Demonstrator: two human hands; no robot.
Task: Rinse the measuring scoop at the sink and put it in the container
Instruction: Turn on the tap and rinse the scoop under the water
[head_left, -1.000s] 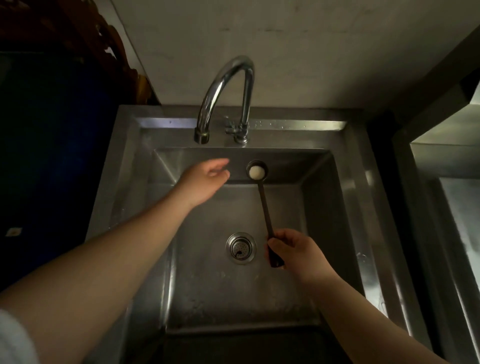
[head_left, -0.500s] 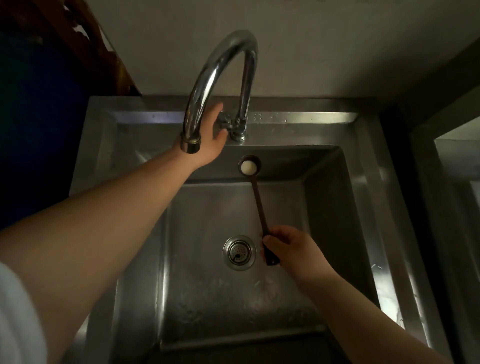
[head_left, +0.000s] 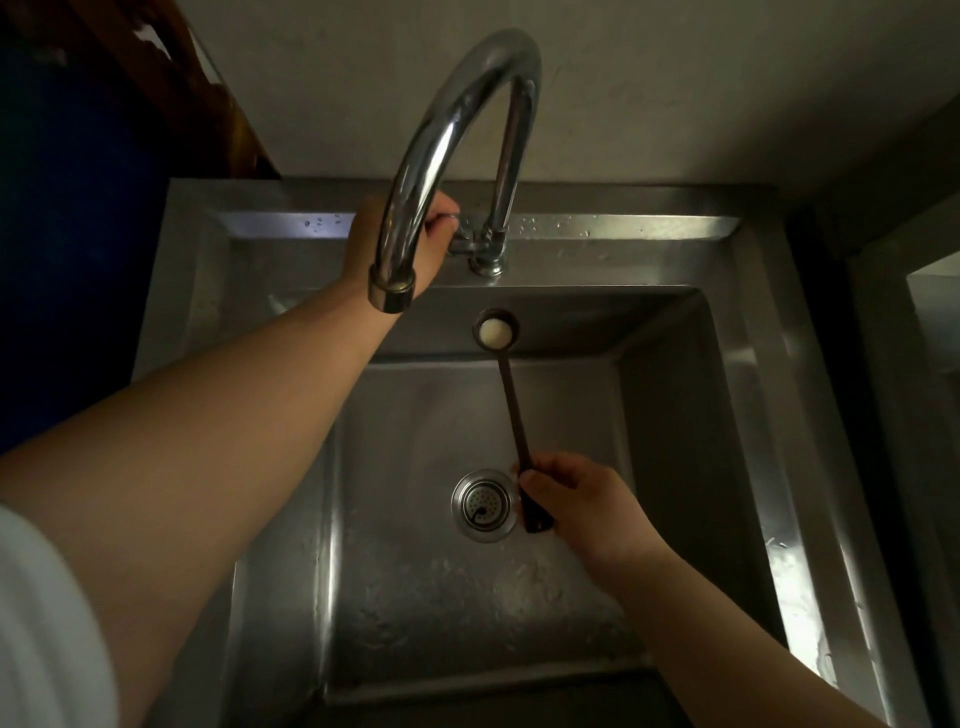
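Observation:
A long dark measuring scoop (head_left: 511, 405) with a pale lump in its round bowl is held over the steel sink (head_left: 753, 415). My right hand (head_left: 576, 499) grips the scoop's handle end, just right of the drain (head_left: 485, 505). My left hand (head_left: 405, 244) reaches behind the curved chrome faucet (head_left: 441, 140) and closes on the tap lever at the faucet base. The spout end hangs left of the scoop bowl. No water is running. No container is in view.
A plain wall rises behind the sink. Dark blue and brown shapes stand at the far left. Another steel surface (head_left: 935, 312) lies at the right edge, past a dark gap.
My left hand moved up from over the basin, went behind the spout and closed on the tap lever. The right hand and scoop stayed nearly still. The view moved closer to the faucet.

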